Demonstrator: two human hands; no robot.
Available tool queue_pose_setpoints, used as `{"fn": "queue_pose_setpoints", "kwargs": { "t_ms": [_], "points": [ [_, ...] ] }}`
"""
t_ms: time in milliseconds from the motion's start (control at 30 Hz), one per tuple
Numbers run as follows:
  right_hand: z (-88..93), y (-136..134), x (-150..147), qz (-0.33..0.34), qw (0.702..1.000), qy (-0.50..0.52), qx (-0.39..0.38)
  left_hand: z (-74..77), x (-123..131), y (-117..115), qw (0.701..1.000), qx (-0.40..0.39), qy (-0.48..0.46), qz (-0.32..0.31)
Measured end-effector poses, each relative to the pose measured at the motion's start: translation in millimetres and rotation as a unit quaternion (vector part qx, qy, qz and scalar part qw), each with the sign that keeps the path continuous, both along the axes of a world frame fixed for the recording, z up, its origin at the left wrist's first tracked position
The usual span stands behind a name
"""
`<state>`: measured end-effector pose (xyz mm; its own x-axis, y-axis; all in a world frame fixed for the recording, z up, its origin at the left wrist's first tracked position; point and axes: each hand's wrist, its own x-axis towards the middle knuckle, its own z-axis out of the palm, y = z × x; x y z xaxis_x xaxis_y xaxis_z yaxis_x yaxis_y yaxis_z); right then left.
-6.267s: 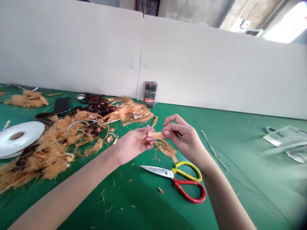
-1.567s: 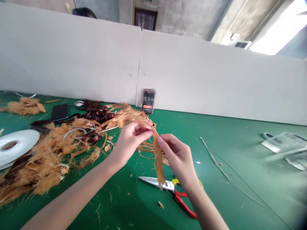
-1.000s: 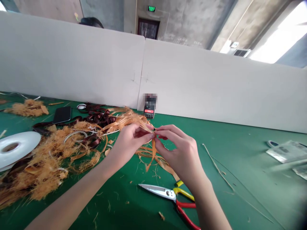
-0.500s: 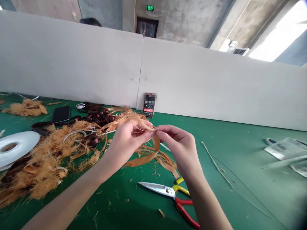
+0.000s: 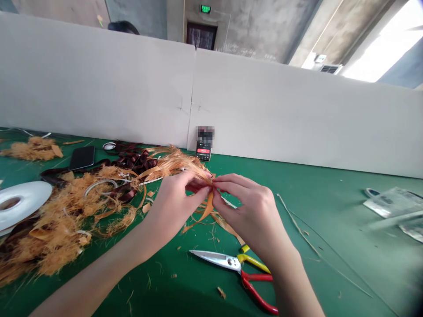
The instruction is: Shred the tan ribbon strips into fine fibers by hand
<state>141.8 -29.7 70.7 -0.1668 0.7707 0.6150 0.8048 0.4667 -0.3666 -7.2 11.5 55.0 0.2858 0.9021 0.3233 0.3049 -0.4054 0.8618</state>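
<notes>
My left hand (image 5: pixel 180 196) pinches an orange-brown ribbon (image 5: pixel 208 206) near the middle of the view, its fingertips almost touching those of my right hand (image 5: pixel 246 198). Thumb and fingers of my right hand are closed on the same ribbon, whose loose end hangs below them. Frayed golden strands (image 5: pixel 176 160) spread out behind my left hand; whether they join the ribbon is hidden by the fingers. More ribbon strips lie on the table under my hands. Nearer to me lie scissors (image 5: pixel 228 260) with one red and one yellow handle, partly covered by my right wrist.
Piles of frayed orange fibre (image 5: pixel 56 233) and dark brown ribbon (image 5: pixel 132 160) cover the left side, with a white spool (image 5: pixel 29 198) and a black phone (image 5: pixel 82 157). A lit phone (image 5: pixel 203 151) leans on the white partition (image 5: pixel 280 110). Clear plastic packets (image 5: pixel 393 202) lie at right.
My right hand has turned, its fingers now pressing closer to my left fingertips. The hanging ribbon has shifted left and its loop has drawn in.
</notes>
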Motion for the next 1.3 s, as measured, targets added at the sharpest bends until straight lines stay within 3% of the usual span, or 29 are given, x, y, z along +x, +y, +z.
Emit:
{"fn": "queue_pose_setpoints", "kwargs": {
  "t_ms": [133, 300, 467, 600, 733, 867, 1000, 1133, 1300],
  "points": [
    [-1.5, 1.3, -2.6, -0.012, 0.999, -0.016, 0.028, -1.6, 2.1, -1.5, 1.000, 0.011, 0.002, 0.005],
    [-2.3, 3.2, -6.9, -0.061, 0.990, 0.125, 0.023, -1.4, 2.8, -2.6, 1.000, -0.006, -0.015, -0.008],
    [-2.8, 7.8, -2.8, -0.066, 0.940, 0.320, -0.101, 0.1, 0.3, 0.4, 0.999, -0.018, -0.026, -0.012],
    [-3.3, 11.7, 2.0, -0.040, 0.893, 0.400, -0.201, -0.4, -0.9, 2.9, 0.999, -0.012, -0.042, -0.007],
    [-1.4, 12.7, 2.9, -0.024, 0.884, 0.408, -0.227, -1.0, -1.4, 4.9, 0.999, 0.004, -0.044, -0.012],
    [-0.4, 10.9, 0.8, -0.013, 0.891, 0.372, -0.260, -1.7, -2.3, 6.1, 0.999, -0.001, -0.038, -0.009],
    [-3.4, 8.6, -0.4, 0.026, 0.906, 0.350, -0.237, -3.9, -1.4, 6.3, 0.999, -0.009, -0.039, -0.006],
    [-6.9, 8.4, 0.3, 0.055, 0.895, 0.346, -0.274, -6.9, 1.9, 6.4, 0.992, -0.056, -0.102, -0.051],
    [-10.4, 10.6, 0.2, 0.038, 0.879, 0.363, -0.306, -8.6, 9.7, 2.5, 0.980, -0.075, -0.174, -0.068]
  ]
}}
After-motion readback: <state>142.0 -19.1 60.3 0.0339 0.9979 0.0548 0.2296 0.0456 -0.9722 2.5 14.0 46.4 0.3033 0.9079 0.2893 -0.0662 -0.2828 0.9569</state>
